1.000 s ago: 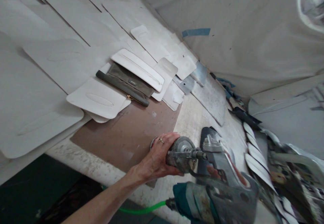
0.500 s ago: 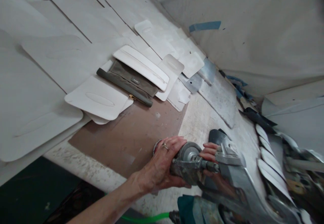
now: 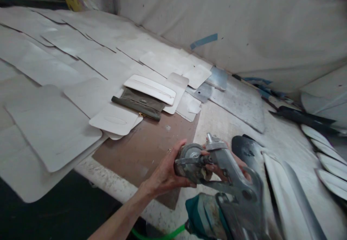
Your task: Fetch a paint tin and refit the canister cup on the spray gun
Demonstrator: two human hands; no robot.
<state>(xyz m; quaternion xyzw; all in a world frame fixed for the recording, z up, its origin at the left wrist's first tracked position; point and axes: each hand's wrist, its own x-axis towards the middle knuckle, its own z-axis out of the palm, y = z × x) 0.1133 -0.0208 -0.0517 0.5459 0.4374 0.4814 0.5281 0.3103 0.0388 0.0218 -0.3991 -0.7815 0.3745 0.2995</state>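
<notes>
My left hand [image 3: 162, 173] is closed around the round metal cup [image 3: 190, 160] attached to a spray gun [image 3: 230, 162]. My right hand [image 3: 240, 162] sits behind the gun, its fingers around the metal body and mostly hidden by it. Teal wrapping [image 3: 197, 211] covers a part low on the gun, where a green hose [image 3: 168, 235] joins. Beyond my hands, an olive fabric pouch [image 3: 142, 102] with a brass zip pull lies on pale flat panels, beside a white curved piece [image 3: 149, 89]. A brown board [image 3: 127, 155] lies beneath my left hand.
Overlapping pale sheets [image 3: 54, 124] spread over the left of the table. Grey plates [image 3: 238, 104] lie toward the back right. Several white curved strips [image 3: 329, 160] and dark pieces [image 3: 303, 115] line the right side. A draped sheet [image 3: 230, 12] with blue tape hangs behind.
The view has tilted up and levelled. The spray gun has turned, bringing its top and nozzle end into clearer sight, with both hands still on it. The pouch has stayed put.
</notes>
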